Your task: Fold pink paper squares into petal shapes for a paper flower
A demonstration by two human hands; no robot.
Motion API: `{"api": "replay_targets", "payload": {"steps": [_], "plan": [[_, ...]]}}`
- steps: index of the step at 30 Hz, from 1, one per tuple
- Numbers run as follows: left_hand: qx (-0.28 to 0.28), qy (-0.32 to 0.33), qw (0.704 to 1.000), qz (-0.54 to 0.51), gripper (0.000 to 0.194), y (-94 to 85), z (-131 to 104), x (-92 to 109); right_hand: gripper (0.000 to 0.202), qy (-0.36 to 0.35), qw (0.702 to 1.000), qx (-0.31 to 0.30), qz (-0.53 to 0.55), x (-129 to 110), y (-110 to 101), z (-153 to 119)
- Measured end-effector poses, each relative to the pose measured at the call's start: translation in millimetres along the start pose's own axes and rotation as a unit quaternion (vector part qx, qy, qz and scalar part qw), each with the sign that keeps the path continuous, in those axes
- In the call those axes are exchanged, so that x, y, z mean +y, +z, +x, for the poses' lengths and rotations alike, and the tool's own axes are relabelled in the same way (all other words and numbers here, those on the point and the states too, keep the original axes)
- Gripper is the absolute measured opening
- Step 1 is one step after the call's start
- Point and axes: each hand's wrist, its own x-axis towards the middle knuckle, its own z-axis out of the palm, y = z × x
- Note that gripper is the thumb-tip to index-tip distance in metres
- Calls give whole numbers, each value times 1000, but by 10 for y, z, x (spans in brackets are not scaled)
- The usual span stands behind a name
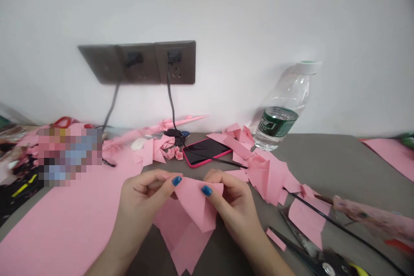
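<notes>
Between my two hands hangs a partly folded piece of pink paper (190, 211), its pointed lower end dropping toward the table's near edge. My left hand (147, 194) pinches its upper left edge between thumb and fingers. At the upper right edge, my right hand (229, 198) pinches the same paper, thumb lying on the front face. Both thumbnails are blue. Fingers behind the paper are partly hidden. Just beyond my right hand lie folded pink paper pieces (265, 172) in a heap.
A phone (205, 151) lies behind my hands, a cable across it. A water bottle (281, 112) stands by the wall. Open scissors (310, 254) and a glue-stained stick-like tool (371, 215) are at right. A large pink sheet (74, 220) covers the left. Wall sockets (139, 64) hold plugs.
</notes>
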Motion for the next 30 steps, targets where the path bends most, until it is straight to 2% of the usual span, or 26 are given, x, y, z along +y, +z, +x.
{"api": "replay_targets", "payload": {"steps": [14,20,23,26,30], "plan": [[14,-2,1000,-1,5,-2,-25,-6,15,6,1000,10,4,-21,-9,-12],[-80,-16,995,57,15,44,-21,6,19,-8,1000,3,-3,-8,-8,3],[-108,-3,990,93,20,62,-30,-6,21,-15,1000,-1,-14,-15,-2,8],[-137,5,985,109,31,79,-46,-39,22,-9,1000,-2,-10,-14,5,14],[-204,-2,972,118,40,125,-75,-92,25,1,1000,-11,2,-15,13,28]]}}
